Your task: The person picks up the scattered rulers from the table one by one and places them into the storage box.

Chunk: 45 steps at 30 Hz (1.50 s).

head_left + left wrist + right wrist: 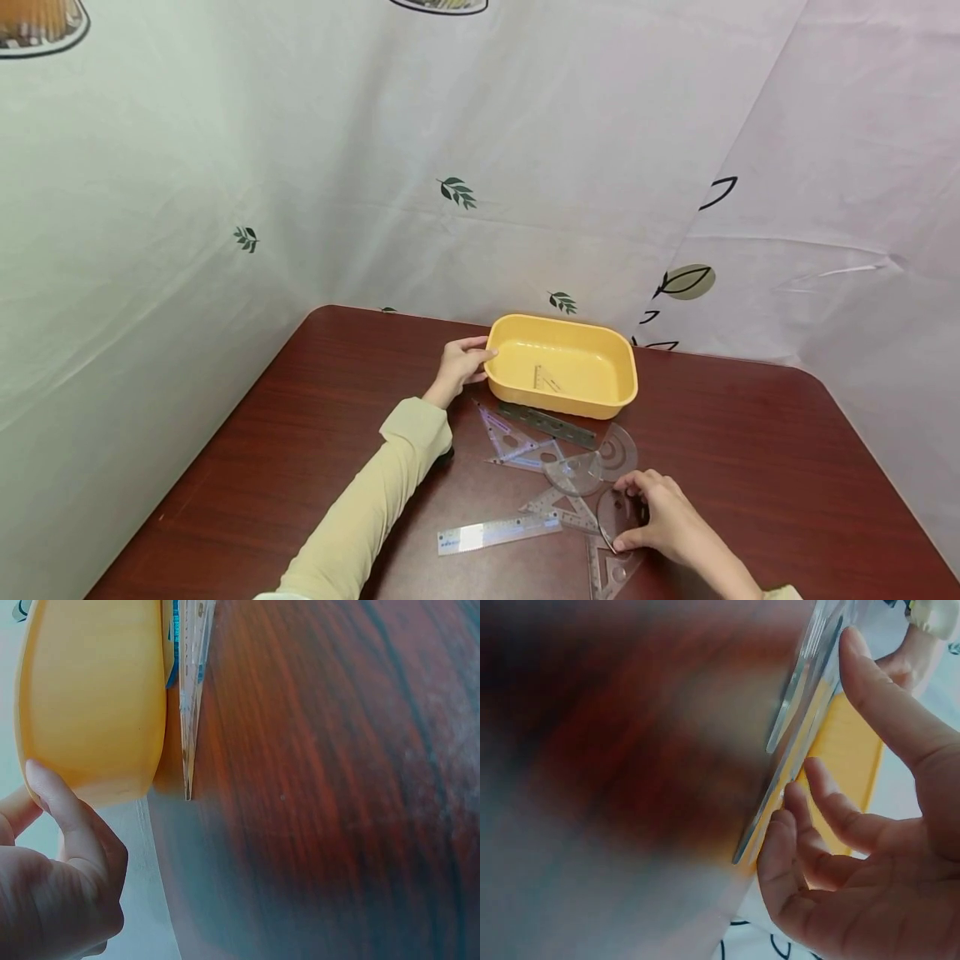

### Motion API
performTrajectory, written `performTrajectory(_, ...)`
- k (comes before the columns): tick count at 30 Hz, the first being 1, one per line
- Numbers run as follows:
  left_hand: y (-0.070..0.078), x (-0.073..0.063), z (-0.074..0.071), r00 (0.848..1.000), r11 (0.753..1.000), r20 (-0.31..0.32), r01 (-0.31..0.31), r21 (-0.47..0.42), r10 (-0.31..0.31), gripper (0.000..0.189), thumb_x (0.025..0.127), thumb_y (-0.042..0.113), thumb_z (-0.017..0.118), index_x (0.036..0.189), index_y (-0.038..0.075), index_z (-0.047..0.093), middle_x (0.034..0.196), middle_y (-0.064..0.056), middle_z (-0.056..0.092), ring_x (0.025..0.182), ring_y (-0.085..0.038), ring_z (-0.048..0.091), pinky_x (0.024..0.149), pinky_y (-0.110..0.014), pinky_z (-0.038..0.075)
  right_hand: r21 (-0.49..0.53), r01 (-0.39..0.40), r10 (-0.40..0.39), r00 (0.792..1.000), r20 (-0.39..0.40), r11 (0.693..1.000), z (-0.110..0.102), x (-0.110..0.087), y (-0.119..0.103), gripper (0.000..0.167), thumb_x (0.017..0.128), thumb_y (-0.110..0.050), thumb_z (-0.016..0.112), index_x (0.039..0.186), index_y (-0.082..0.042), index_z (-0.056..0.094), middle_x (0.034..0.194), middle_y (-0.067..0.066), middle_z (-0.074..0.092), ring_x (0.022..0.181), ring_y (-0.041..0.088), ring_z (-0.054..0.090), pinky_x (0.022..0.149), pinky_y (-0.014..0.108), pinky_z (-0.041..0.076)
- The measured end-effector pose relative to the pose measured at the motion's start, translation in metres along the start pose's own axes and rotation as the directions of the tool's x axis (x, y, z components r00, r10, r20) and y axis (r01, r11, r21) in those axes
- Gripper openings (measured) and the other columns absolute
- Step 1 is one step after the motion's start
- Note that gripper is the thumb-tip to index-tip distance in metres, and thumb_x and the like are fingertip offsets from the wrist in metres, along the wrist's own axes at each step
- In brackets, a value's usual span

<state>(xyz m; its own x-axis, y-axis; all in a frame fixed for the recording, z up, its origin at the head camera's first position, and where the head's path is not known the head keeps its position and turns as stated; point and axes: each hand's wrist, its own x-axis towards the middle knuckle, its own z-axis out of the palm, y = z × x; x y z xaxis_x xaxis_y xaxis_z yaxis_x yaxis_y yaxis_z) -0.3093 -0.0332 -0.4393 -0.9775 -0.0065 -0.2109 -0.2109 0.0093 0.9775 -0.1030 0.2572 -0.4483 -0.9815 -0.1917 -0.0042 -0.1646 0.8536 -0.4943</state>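
My left hand (pixel 461 362) grips the left rim of a yellow plastic basin (pixel 626 375), thumb on the rim's inner side; the left wrist view shows the same hold. Inside the basin lies a small clear set square (pixel 545 380). At the right, my right hand (pixel 663 517) holds a clear protractor (pixel 613 510) between thumb and fingertips at its edges. It lies over other clear pieces. Just beyond are two more clear protractors, one left (pixel 572 477) and one right (pixel 621 454). Beneath and beside the held one are clear set squares (pixel 566 510).
A dark ruler (pixel 547 423) lies along the basin's near side. Two bluish set squares (pixel 504 435) overlap left of the protractors. Nearer the front lies a clear ruler (pixel 480 536). A white printed cloth (pixel 525 167) hangs behind the dark red table (pixel 247 433).
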Motion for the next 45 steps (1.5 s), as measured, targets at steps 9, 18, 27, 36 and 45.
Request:
performTrajectory(9, 0.001, 0.000, 0.001, 1.000, 1.000, 0.005, 0.002, 0.001, -0.002, 0.042, 0.085, 0.011, 0.072, 0.126, 0.005, 0.063, 0.103, -0.017, 0.071, 0.059, -0.006, 0.061, 0.048, -0.014, 0.054, -0.070, -0.045, 0.046, 0.999, 0.014, 0.997, -0.004, 0.006, 0.002, 0.075, 0.038, -0.037, 0.095, 0.102, -0.015, 0.064, 0.097, 0.001, 0.055, 0.096, 0.023, 0.047, 0.079, 0.038, 0.047)
performTrajectory(18, 0.001, 0.000, 0.001, 1.000, 1.000, 0.002, -0.007, 0.004, 0.007, 0.042, 0.085, 0.011, 0.072, 0.126, 0.005, 0.063, 0.103, -0.017, 0.071, 0.059, -0.007, 0.061, 0.048, -0.014, 0.054, -0.146, -0.023, 0.025, 1.000, 0.008, 0.989, -0.005, 0.010, 0.001, 0.076, 0.034, -0.037, 0.095, 0.098, -0.016, 0.060, 0.095, 0.001, 0.055, 0.093, 0.024, 0.047, 0.073, 0.039, 0.049)
performTrajectory(27, 0.000, 0.001, 0.001, 1.000, 1.000, -0.003, 0.005, 0.006, -0.005, 0.042, 0.085, 0.012, 0.073, 0.126, 0.006, 0.063, 0.103, -0.017, 0.071, 0.061, -0.007, 0.062, 0.049, -0.015, 0.054, -0.051, -0.010, 0.012, 0.999, 0.033, 0.999, -0.005, 0.013, 0.003, 0.076, 0.032, -0.031, 0.097, 0.092, -0.015, 0.053, 0.084, -0.006, 0.051, 0.087, 0.018, 0.045, 0.069, 0.027, 0.041)
performTrajectory(36, 0.000, 0.002, 0.001, 1.000, 1.000, -0.003, 0.010, 0.014, -0.010, 0.043, 0.085, 0.012, 0.073, 0.126, 0.006, 0.063, 0.102, -0.016, 0.071, 0.062, -0.007, 0.062, 0.049, -0.015, 0.055, 0.079, 0.030, -0.032, 0.999, 0.032, 0.996, -0.015, 0.014, 0.009, 0.053, 0.053, -0.024, 0.092, 0.092, -0.014, 0.058, 0.081, -0.006, 0.054, 0.076, 0.003, 0.047, 0.064, 0.021, 0.040)
performTrajectory(45, -0.001, 0.002, 0.000, 1.000, 1.000, -0.001, 0.009, 0.015, -0.009, 0.044, 0.085, 0.012, 0.073, 0.127, 0.006, 0.062, 0.104, -0.017, 0.071, 0.062, -0.007, 0.063, 0.049, -0.016, 0.055, 0.343, 0.043, -0.111, 0.977, 0.182, 0.938, -0.030, 0.019, 0.024, 0.014, 0.090, -0.013, 0.065, 0.094, 0.001, 0.065, 0.077, 0.000, 0.062, 0.065, -0.004, 0.049, 0.054, 0.017, 0.045)
